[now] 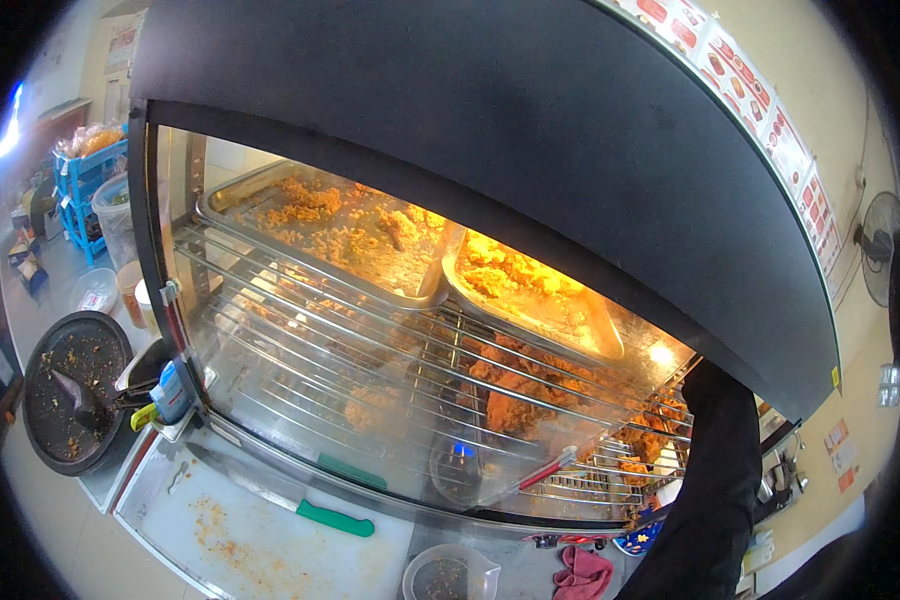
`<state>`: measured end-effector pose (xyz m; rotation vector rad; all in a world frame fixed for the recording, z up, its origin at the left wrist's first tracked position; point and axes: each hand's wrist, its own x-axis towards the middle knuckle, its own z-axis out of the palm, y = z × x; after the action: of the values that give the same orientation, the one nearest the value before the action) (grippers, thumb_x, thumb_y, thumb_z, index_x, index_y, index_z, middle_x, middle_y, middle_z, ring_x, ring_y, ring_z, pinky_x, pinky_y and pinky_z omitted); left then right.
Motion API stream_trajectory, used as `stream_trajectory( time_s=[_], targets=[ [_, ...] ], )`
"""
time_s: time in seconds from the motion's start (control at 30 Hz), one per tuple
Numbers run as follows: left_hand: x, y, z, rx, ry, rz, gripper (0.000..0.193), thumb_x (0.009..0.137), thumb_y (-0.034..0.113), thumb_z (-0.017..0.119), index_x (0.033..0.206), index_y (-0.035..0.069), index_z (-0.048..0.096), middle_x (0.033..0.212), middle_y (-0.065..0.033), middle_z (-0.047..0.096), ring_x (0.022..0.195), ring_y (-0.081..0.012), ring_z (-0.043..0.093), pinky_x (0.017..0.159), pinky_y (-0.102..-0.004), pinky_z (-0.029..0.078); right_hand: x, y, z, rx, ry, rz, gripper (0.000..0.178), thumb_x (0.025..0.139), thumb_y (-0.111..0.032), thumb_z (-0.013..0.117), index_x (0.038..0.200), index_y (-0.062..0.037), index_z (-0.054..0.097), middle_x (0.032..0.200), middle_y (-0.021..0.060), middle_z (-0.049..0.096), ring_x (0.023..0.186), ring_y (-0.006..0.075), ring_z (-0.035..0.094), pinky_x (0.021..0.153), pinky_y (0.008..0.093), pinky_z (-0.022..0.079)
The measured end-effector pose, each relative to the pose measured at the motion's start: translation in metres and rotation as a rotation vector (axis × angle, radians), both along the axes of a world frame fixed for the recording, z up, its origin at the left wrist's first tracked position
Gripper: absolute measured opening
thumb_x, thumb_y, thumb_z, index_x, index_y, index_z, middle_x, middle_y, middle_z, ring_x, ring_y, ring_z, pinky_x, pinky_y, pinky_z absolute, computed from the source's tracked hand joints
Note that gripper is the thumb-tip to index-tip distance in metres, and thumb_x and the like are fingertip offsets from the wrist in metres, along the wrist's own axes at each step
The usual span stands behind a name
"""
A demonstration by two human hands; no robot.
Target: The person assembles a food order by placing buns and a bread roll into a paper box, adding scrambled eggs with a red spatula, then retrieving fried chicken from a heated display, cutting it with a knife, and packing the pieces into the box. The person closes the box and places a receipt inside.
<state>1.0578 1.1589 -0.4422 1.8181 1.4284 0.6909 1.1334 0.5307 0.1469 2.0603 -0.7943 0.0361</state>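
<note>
A black-sleeved right arm (712,470) of mine comes up from the lower edge and reaches to the open right end of a heated display cabinet (450,110). My right hand is hidden behind the cabinet's dark hood, so what it holds or touches does not show. My left hand is out of view. Behind the glass, two metal trays, a left one (232,208) and a right one (610,335), hold breaded fried pieces and crumbs. Below them, more reddish fried pieces (525,385) lie under the wire rack (310,312). Other fried pieces (645,440) are beside my sleeve.
In front of the cabinet lies a white cutting board (260,545) with a green-handled knife (335,518) and crumbs. A clear plastic jug (451,574) and pink cloth (582,574) are nearby. A black round pan (50,420) stands left, below a blue rack (78,185).
</note>
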Motion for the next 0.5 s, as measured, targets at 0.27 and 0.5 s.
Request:
stream_trajectory(
  time_s=[0.27,0.5],
  targets=[
    [0.005,-0.006,0.022,-0.028,-0.018,-0.076,0.036,0.093,0.032,0.05,0.118,0.006,0.049,0.108,-0.017,0.055,0.095,-0.0326,0.055,0.078,-0.0445,0.045,0.014,0.009,0.001,-0.008,-0.006,0.07,0.042,0.085,-0.025,0.058,0.123,-0.0066,0.053,0.113,0.0185,0.058,0.101,0.0336,0.058,0.089,0.0424,0.045],
    [0.008,-0.007,0.017,-0.073,-0.04,-0.118,0.038,0.094,0.033,0.048,0.12,0.005,0.048,0.111,-0.0174,0.054,0.098,-0.0333,0.054,0.081,-0.0449,0.044,0.06,0.053,-0.007,-0.044,0.013,0.286,0.042,0.085,-0.026,0.057,0.123,-0.0073,0.053,0.114,0.0185,0.057,0.103,0.0339,0.057,0.091,0.0424,0.044]
  ],
)
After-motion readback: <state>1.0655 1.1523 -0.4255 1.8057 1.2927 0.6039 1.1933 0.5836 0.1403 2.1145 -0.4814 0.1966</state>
